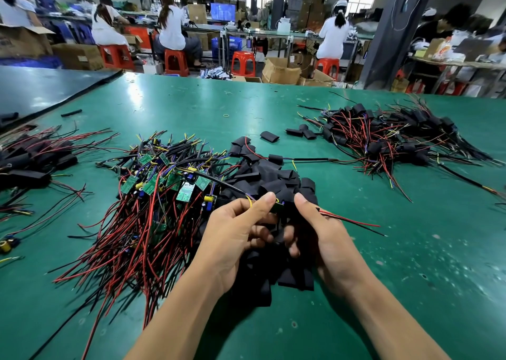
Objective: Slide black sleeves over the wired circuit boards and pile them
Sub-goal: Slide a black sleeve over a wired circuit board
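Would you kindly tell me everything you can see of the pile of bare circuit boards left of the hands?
The pile of bare circuit boards is a loose tangle on the green table: small green boards with blue and yellow components, lying at all angles. Red and black wires fan toward the near edge; shorter yellow, blue and black leads point away. Its right side runs into the heap of black sleeves.
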`<state>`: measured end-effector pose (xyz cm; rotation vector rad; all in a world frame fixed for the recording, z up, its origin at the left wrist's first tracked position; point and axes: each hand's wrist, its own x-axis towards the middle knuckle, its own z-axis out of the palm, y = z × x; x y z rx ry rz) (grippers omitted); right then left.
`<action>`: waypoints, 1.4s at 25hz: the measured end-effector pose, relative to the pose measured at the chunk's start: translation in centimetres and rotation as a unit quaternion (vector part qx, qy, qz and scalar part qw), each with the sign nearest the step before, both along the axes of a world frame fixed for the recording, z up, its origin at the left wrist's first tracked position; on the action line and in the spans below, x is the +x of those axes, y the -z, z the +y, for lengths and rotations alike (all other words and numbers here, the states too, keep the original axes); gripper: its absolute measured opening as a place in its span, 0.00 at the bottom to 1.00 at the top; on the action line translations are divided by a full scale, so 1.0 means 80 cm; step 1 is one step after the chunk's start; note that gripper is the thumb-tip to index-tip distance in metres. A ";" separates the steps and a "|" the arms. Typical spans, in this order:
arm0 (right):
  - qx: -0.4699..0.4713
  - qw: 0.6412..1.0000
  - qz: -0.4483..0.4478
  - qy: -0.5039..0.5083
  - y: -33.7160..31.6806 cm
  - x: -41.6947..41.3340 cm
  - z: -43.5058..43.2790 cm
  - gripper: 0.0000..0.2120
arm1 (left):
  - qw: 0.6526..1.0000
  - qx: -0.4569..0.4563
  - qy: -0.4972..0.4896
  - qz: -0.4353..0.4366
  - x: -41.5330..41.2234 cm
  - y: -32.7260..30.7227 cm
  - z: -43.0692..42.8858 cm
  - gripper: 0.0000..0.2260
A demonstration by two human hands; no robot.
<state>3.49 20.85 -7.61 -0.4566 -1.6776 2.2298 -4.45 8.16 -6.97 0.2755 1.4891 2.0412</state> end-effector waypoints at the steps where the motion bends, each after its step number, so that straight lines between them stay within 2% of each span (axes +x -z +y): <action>1: 0.005 1.000 -0.012 0.009 -0.001 -0.001 0.001 0.16 | 1.000 -0.002 0.006 0.002 0.000 0.000 0.000 0.15; 8: 0.011 0.999 -0.045 0.019 -0.009 0.000 0.002 0.23 | 0.997 0.006 0.074 -0.018 -0.002 -0.002 -0.004 0.13; 12: -0.060 0.997 -0.018 0.045 -0.004 -0.004 -0.001 0.20 | 0.999 0.022 0.050 0.004 0.001 0.001 0.000 0.12; 16: -0.068 0.996 -0.035 0.043 -0.001 -0.004 -0.002 0.21 | 0.996 0.069 0.058 0.002 -0.001 0.004 0.000 0.12; 20: -0.060 0.997 -0.036 0.039 -0.005 -0.003 -0.003 0.19 | 0.994 0.067 0.078 0.023 0.004 0.005 0.002 0.12; 23: -0.048 0.997 -0.018 0.050 -0.002 -0.004 -0.005 0.16 | 0.997 0.055 0.055 0.025 0.007 0.006 0.006 0.12; 28: -0.036 0.998 0.027 0.045 0.002 -0.005 -0.004 0.10 | 0.997 0.059 0.036 -0.028 0.005 0.004 0.006 0.10; 32: -0.010 0.997 0.071 0.022 -0.001 -0.002 0.006 0.14 | 0.995 0.083 0.031 -0.042 0.002 -0.002 0.003 0.09; 35: 0.005 0.995 0.097 -0.012 -0.004 0.000 0.014 0.19 | 0.996 0.085 0.006 0.008 0.005 -0.002 0.004 0.07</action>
